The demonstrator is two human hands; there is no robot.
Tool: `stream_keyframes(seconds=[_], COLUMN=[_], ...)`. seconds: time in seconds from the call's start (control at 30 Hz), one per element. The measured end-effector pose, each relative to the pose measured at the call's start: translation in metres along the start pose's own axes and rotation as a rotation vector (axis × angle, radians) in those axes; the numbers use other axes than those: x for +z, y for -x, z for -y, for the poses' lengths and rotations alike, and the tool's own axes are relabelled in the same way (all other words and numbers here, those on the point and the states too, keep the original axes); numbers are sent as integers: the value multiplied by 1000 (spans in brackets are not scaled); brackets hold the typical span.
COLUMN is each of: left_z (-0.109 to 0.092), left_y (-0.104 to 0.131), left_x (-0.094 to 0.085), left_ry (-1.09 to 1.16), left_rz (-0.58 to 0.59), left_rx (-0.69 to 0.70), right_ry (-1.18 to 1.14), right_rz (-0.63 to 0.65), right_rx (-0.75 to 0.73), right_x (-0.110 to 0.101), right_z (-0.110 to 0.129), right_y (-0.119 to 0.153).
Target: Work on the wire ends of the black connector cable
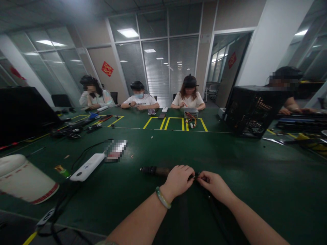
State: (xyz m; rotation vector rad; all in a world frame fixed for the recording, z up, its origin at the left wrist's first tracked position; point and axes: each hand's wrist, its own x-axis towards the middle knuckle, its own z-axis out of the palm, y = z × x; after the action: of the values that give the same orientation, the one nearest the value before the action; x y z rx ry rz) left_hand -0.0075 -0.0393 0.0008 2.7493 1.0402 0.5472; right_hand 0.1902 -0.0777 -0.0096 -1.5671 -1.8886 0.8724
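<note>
A dark electric screwdriver [162, 171] with a brownish body lies across the green table [122, 197], its tip pointing left. My left hand [180, 178], with a bangle [162, 198] on the wrist, is wrapped round its rear part. Close by on the right, my right hand [212, 183] pinches the end of a black cord [217, 212] at the tool's back end. From there the cord runs down toward the table's near side. My fingers partly cover the joint, so I cannot tell whether cord and screwdriver are connected.
A white power bank [88, 166] with a cable and a blurred phone-like item [116, 150] lie to the left, near a lidded white bin [24, 178]. A black computer case [251, 110] stands back right. Several people sit across the table, one behind a power supply [191, 113].
</note>
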Motion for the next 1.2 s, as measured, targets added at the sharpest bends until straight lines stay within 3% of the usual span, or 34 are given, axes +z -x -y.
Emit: stream_keyframes(seconds=[1.2], left_z=[1], left_y=[1], left_x=[4], left_ry=[-26], left_rz=[-41], left_rx=[23], right_ry=[78], right_rz=[-39], right_rx=[-65], right_x=[6], right_z=[-13], right_y=[-2])
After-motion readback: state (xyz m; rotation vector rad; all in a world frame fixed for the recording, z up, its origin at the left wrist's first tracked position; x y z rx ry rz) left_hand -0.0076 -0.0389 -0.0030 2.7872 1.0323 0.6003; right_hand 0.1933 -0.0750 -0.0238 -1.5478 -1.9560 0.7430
